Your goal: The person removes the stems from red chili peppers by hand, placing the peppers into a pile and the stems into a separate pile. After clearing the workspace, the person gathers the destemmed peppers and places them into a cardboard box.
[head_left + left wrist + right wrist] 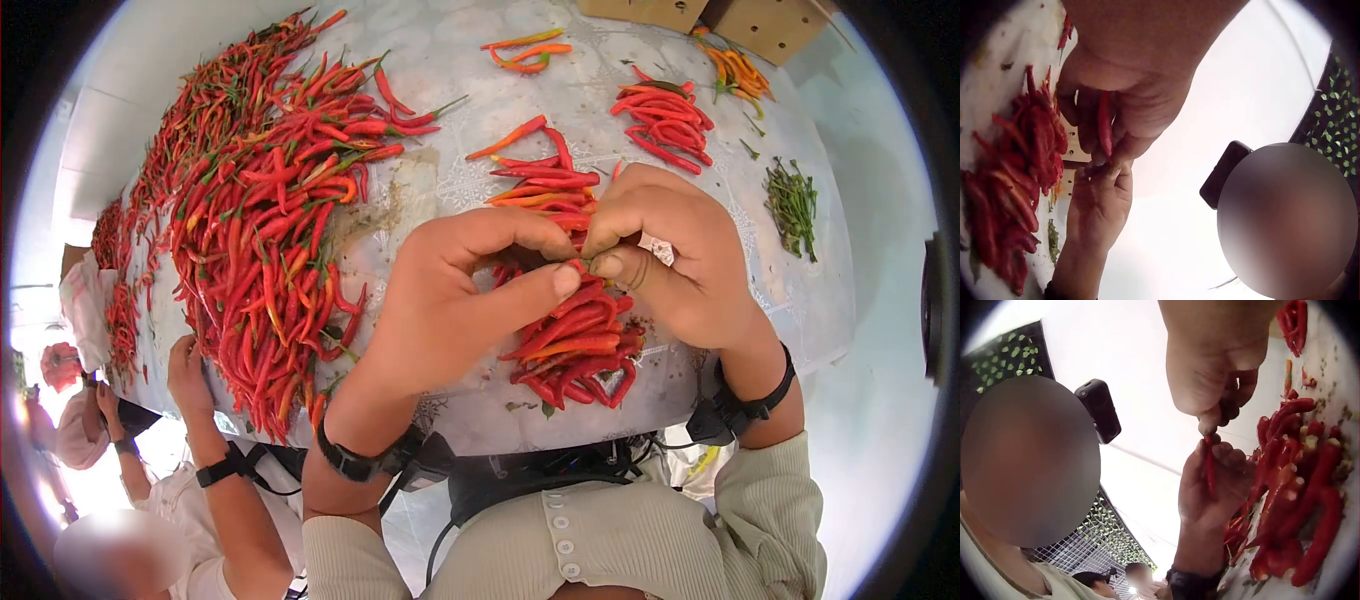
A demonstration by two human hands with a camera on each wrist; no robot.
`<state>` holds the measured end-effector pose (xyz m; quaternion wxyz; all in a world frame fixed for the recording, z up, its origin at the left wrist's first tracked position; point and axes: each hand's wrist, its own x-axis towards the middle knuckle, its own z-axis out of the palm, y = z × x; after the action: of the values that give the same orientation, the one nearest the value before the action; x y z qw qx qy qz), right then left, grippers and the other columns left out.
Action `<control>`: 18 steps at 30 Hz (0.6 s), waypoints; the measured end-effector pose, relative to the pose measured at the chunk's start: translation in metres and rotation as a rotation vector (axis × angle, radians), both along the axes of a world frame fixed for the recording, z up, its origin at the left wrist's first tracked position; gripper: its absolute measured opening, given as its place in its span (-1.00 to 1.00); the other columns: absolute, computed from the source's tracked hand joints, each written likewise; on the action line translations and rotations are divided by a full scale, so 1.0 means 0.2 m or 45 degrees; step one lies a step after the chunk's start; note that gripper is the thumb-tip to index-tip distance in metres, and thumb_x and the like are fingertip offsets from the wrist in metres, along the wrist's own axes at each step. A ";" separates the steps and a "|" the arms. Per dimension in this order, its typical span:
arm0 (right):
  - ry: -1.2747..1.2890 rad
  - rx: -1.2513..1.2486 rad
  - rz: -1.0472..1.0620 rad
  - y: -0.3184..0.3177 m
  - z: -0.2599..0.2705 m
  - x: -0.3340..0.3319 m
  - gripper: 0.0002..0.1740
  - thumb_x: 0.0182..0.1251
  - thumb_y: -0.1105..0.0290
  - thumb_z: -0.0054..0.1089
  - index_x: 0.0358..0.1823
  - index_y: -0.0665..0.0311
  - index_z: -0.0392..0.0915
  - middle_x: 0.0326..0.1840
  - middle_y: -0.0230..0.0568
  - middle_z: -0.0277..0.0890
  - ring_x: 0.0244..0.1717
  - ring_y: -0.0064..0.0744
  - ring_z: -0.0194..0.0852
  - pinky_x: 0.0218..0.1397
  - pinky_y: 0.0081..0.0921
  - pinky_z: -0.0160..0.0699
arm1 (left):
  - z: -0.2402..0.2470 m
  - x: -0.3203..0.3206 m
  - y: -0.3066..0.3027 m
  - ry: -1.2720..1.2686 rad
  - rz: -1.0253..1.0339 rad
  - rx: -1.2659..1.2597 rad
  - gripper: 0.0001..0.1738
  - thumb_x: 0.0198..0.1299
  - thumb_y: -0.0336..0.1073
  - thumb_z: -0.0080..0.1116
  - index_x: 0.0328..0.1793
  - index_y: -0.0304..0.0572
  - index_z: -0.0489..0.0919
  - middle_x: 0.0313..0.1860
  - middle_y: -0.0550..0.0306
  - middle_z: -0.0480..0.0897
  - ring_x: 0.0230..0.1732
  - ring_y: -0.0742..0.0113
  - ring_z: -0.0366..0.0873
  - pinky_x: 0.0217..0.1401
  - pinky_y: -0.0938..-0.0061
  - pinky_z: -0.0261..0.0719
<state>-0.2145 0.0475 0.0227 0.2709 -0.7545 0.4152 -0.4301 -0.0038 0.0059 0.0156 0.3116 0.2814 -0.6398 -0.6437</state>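
Note:
A slim red chili pepper (1210, 467) lies in my left hand (455, 300), gripped between thumb and curled fingers. In the left wrist view the same pepper (1105, 125) shows along the palm. My right hand (675, 260) meets the left fingertips and pinches the pepper's stem end, which the fingers mostly hide. Both hands are over a row of red chili peppers (575, 345) on the table; in the right wrist view several peppers (1291, 487) show pale, stemless ends.
A large heap of stemmed chilies (270, 220) covers the table's left side. Farther back lie a smaller red pile (665, 120), orange peppers (738, 70) and cardboard boxes (765, 28). Green stems (792, 208) lie at right. Another person's hand (188, 378) is beside the heap.

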 end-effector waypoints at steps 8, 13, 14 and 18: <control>-0.488 0.255 -0.258 -0.02 -0.04 -0.06 -0.85 0.28 0.40 0.28 -0.23 0.34 0.61 -0.32 -0.36 0.57 -0.32 -0.63 0.46 -0.18 -0.60 0.46 | 0.02 -0.01 -0.01 0.200 0.135 0.562 -0.73 0.33 -0.34 0.15 0.09 -0.32 0.54 -0.24 0.08 0.67 -0.27 0.40 0.63 -0.24 0.55 0.60; 0.220 -0.242 -1.227 -0.09 -0.03 -0.34 -0.80 0.25 0.33 0.29 -0.15 0.22 0.66 -0.23 -0.25 0.66 -0.30 -0.41 0.58 -0.10 -0.51 0.53 | 0.01 0.05 -0.08 0.420 -0.015 0.858 -0.76 0.38 -0.35 0.07 0.12 -0.24 0.48 -0.17 0.08 0.66 -0.24 0.39 0.63 -0.33 0.52 0.59; 0.309 -0.264 -1.307 -0.10 -0.05 -0.42 -0.79 0.24 0.32 0.29 -0.14 0.20 0.67 -0.20 -0.23 0.66 -0.27 -0.35 0.59 -0.08 -0.47 0.54 | 0.00 0.05 -0.08 0.447 -0.031 0.855 -0.76 0.38 -0.35 0.07 0.12 -0.22 0.47 -0.16 0.07 0.66 -0.24 0.40 0.63 -0.34 0.54 0.58; 0.838 -0.149 -1.572 -0.07 -0.09 -0.69 -0.75 0.22 0.29 0.29 -0.09 0.16 0.66 -0.11 -0.16 0.65 -0.13 -0.19 0.62 -0.01 -0.36 0.54 | -0.02 0.07 -0.09 0.420 -0.026 0.843 -0.77 0.37 -0.35 0.09 0.11 -0.19 0.46 -0.13 0.04 0.67 -0.25 0.40 0.63 -0.33 0.56 0.56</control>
<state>-0.3517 0.0335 0.0049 -0.2036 -0.4851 0.8044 -0.2760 0.0096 -0.0123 0.0122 0.2962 0.2530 -0.3408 -0.8556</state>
